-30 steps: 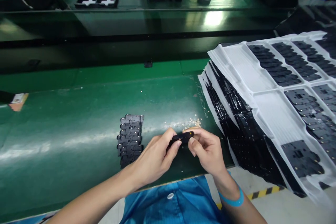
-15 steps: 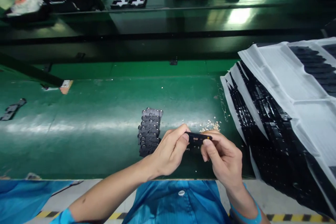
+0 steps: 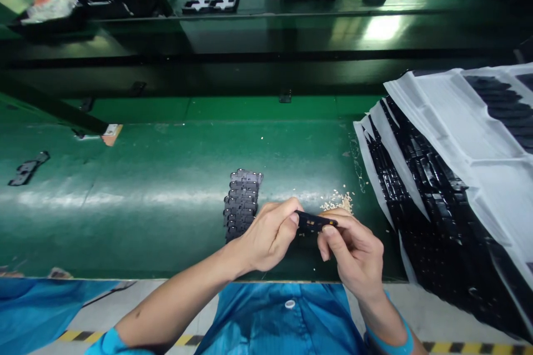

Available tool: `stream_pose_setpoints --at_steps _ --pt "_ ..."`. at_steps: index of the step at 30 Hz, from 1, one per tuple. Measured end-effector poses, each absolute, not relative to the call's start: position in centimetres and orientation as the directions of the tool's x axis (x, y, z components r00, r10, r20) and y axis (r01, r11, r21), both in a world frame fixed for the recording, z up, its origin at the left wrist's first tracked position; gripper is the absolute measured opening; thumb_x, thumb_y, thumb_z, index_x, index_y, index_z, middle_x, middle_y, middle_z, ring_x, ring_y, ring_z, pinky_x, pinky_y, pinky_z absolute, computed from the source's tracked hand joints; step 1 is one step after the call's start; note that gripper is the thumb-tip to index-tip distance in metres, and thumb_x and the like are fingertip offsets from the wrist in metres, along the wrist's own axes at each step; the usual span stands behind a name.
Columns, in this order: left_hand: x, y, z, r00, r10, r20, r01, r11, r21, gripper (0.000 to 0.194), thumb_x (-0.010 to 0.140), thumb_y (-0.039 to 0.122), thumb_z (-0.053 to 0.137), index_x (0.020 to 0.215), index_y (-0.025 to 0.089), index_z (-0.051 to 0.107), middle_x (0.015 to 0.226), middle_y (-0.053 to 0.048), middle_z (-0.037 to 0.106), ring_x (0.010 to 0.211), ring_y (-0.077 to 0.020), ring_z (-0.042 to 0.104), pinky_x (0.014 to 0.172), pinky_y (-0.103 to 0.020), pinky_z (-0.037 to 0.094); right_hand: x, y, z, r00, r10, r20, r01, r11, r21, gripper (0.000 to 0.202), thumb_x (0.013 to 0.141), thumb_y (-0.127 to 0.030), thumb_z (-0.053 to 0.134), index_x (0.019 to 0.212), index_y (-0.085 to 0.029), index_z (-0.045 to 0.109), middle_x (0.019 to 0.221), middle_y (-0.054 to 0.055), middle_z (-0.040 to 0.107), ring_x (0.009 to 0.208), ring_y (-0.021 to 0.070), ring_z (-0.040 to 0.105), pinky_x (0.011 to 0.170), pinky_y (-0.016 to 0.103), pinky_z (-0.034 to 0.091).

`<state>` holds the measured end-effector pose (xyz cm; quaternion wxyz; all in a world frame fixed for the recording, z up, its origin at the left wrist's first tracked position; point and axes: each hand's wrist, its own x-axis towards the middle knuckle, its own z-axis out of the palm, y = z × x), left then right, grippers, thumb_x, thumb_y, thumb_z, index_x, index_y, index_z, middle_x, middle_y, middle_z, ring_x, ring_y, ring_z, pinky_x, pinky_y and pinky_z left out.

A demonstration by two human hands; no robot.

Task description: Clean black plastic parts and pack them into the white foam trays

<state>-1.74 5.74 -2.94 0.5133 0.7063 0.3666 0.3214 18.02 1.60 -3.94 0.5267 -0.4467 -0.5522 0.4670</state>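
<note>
A slim black plastic part (image 3: 314, 222) with small gold-coloured spots is held just above the green table. My left hand (image 3: 275, 233) pinches its left end between thumb and fingers. At its right end, the thumb and index finger of my right hand (image 3: 353, 247) are closed on it. Left of my hands lies an overlapping row of similar black parts (image 3: 242, 199), its lower end partly covered by my left hand. Just behind my right hand is a scattered pile of tiny pale pieces (image 3: 339, 201).
Black parts in white-edged trays (image 3: 491, 122) and black plastic wrap (image 3: 441, 244) cover the right side. A loose black part (image 3: 29, 169) lies far left, another (image 3: 285, 97) near the back. A green post (image 3: 54, 108) slants in from the left. Blue clothing of another person shows lower left.
The held black part has tilted slightly, its right end a little lower. The camera view has shifted slightly, moving the table's objects to the right. Both hands keep their grip.
</note>
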Motion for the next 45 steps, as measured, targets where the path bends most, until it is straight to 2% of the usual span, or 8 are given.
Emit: stream_pose_setpoints --at_steps 6,18,28,32,35,45 --pt "-1.4 5.7 -2.6 0.465 0.88 0.093 0.282 -0.247 0.927 0.026 0.108 0.026 0.031 0.084 0.023 0.04 0.064 0.005 0.04 0.057 -0.0142 0.04 0.061 -0.031 0.03 17.8 1.5 -3.8 -0.034 0.983 0.182 0.015 0.183 -0.983 0.02 0.104 -0.012 0.06 0.111 -0.022 0.075 0.091 0.002 0.065 0.049 0.008 0.061 0.045 0.025 0.049" --pt "-1.0 5.6 -2.8 0.497 0.866 0.063 0.277 -0.226 0.934 0.018 0.1 0.015 0.035 0.085 0.024 0.039 0.065 0.006 0.039 0.056 -0.0137 0.039 0.06 -0.03 0.03 18.3 1.3 -4.5 -0.006 0.991 0.137 0.012 0.137 -0.991 0.017 0.105 -0.015 0.061 0.111 -0.021 0.076 0.088 0.003 0.066 0.047 0.0088 0.06 0.045 0.026 0.048" --pt "-0.7 5.9 -2.7 0.53 0.848 0.019 0.237 -0.17 0.957 0.017 0.102 0.017 0.037 0.088 0.023 0.044 0.066 0.006 0.043 0.058 -0.0133 0.04 0.061 -0.028 0.032 18.2 1.7 -4.1 0.052 0.991 0.12 0.013 0.119 -0.993 0.015 0.105 -0.017 0.061 0.103 -0.02 0.075 0.081 0.0 0.064 0.046 0.0082 0.059 0.046 0.025 0.048" --pt "-0.7 5.9 -2.6 0.539 0.842 -0.015 0.216 -0.121 0.969 0.023 0.107 0.023 0.035 0.088 0.021 0.048 0.07 0.004 0.047 0.063 -0.0137 0.043 0.065 -0.029 0.033 18.2 1.6 -4.1 0.061 0.989 0.132 0.015 0.131 -0.991 0.017 0.105 -0.014 0.06 0.106 -0.021 0.076 0.085 0.001 0.064 0.047 0.0073 0.06 0.047 0.024 0.048" --pt "-0.6 5.9 -2.9 0.499 0.866 -0.014 0.216 -0.108 0.971 0.028 0.109 0.027 0.034 0.085 0.021 0.046 0.068 0.005 0.043 0.062 -0.0137 0.041 0.064 -0.029 0.032 18.1 1.6 -4.0 0.054 0.988 0.147 0.024 0.146 -0.989 0.017 0.104 -0.014 0.06 0.106 -0.021 0.076 0.087 0.002 0.066 0.047 0.0072 0.06 0.046 0.023 0.049" --pt "-0.2 6.1 -3.5 0.436 0.899 -0.04 0.254 -0.08 0.964 0.027 0.103 0.019 0.034 0.078 0.021 0.045 0.062 0.006 0.039 0.057 -0.0132 0.04 0.06 -0.028 0.03 18.0 1.5 -4.2 0.045 0.985 0.168 0.075 0.164 -0.984 0.016 0.103 -0.014 0.061 0.107 -0.019 0.076 0.088 0.003 0.066 0.048 0.0084 0.061 0.046 0.024 0.05"
